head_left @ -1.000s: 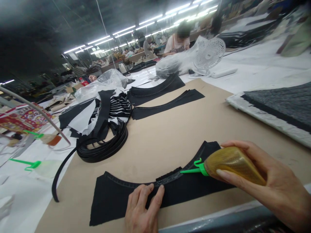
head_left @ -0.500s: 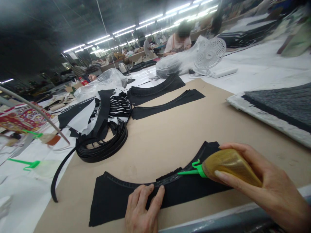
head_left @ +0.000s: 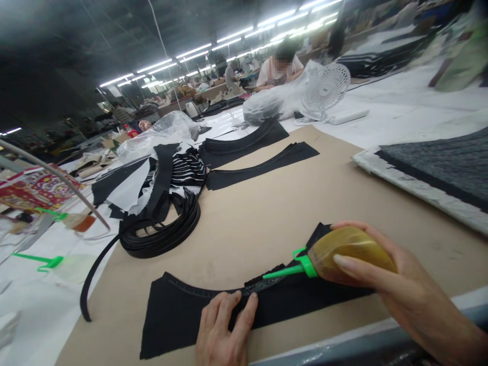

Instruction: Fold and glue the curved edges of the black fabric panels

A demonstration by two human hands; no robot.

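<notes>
A curved black fabric piece (head_left: 179, 315) lies on brown paper (head_left: 290, 198) at the table's near edge. My left hand (head_left: 223, 333) presses flat on it, fingers stretched out toward its inner curved edge. My right hand (head_left: 404, 292) is wrapped round a yellowish glue bottle (head_left: 351, 254) with a green nozzle (head_left: 284, 269). The nozzle tip rests on the fabric's inner edge, just right of my left fingertips.
A coil of black strips (head_left: 163, 234) lies behind on the left, with stacked curved black pieces (head_left: 259, 165) farther back. A white fan (head_left: 326, 89) and plastic bags (head_left: 163, 129) stand beyond. Grey padded material (head_left: 438, 162) lies on the right. Other people work at far tables.
My right hand has slid the glue bottle leftward along the fabric's curved edge, bringing the nozzle closer to my left fingers. My left hand has stayed in place.
</notes>
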